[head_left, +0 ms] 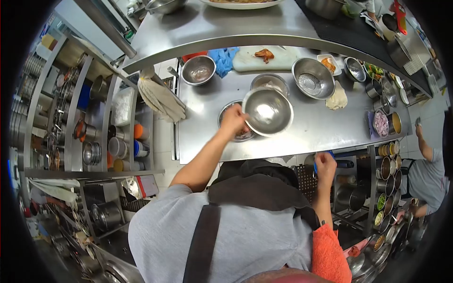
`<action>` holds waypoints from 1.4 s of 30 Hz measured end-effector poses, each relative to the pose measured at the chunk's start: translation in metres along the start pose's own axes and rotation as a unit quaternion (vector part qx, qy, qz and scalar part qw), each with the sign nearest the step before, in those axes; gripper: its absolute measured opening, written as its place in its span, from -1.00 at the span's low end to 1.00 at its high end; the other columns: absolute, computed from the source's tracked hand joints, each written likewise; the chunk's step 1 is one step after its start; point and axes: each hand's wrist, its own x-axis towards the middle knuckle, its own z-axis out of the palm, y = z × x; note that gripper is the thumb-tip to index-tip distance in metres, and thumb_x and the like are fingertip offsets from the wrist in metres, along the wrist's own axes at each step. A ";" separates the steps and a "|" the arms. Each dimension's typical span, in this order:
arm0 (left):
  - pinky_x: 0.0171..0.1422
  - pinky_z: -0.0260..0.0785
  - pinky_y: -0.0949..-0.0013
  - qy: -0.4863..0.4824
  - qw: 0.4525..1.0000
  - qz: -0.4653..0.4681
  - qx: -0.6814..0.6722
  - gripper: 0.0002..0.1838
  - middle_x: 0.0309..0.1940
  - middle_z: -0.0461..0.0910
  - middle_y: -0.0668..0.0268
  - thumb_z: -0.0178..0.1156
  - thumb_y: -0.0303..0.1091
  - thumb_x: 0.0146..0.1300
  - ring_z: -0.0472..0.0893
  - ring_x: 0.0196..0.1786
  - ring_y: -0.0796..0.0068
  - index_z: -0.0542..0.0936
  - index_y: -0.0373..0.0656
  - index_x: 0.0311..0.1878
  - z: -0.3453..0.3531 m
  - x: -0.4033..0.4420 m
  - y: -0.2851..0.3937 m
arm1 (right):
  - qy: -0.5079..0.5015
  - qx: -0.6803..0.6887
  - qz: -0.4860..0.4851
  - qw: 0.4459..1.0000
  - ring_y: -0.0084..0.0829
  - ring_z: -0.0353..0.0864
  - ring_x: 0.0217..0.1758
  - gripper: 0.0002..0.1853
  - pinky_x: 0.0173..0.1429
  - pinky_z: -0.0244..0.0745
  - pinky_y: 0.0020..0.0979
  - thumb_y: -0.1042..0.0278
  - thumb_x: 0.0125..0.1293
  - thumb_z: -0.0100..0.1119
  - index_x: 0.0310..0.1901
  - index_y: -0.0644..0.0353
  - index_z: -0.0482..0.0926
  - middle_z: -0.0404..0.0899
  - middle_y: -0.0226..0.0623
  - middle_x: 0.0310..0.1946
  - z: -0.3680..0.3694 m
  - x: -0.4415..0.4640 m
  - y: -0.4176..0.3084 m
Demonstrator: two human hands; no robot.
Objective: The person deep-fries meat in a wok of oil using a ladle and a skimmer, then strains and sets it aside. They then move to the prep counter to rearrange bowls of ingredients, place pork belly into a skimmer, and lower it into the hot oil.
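Observation:
My left hand is closed on the rim of a shiny metal bowl, held above the steel worktop. Beneath this hand another metal bowl shows in part; my hand and the held bowl hide most of it. Just behind the held bowl stands a further metal bowl, partly covered from view. My right hand hangs low past the worktop's front edge, its fingers curled closed. Blue and black objects show around it, and I cannot make out whether it holds anything.
On the steel worktop are a white cutting board with a browned piece of food, a large metal bowl and a blue plastic bag. A raised shelf spans the back. Another person stands at right.

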 end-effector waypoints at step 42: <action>-0.33 0.39 0.54 -0.317 0.888 0.210 0.259 -0.89 -0.48 0.59 0.32 0.10 -0.49 0.26 0.57 -0.43 0.62 0.55 -0.26 -0.18 0.092 -0.042 -0.036 | -0.039 -0.156 0.345 0.925 0.05 0.57 -0.05 -0.71 0.07 0.48 -0.12 0.42 -0.08 0.34 -0.27 0.33 0.63 0.59 0.10 -0.19 0.081 -0.216 0.193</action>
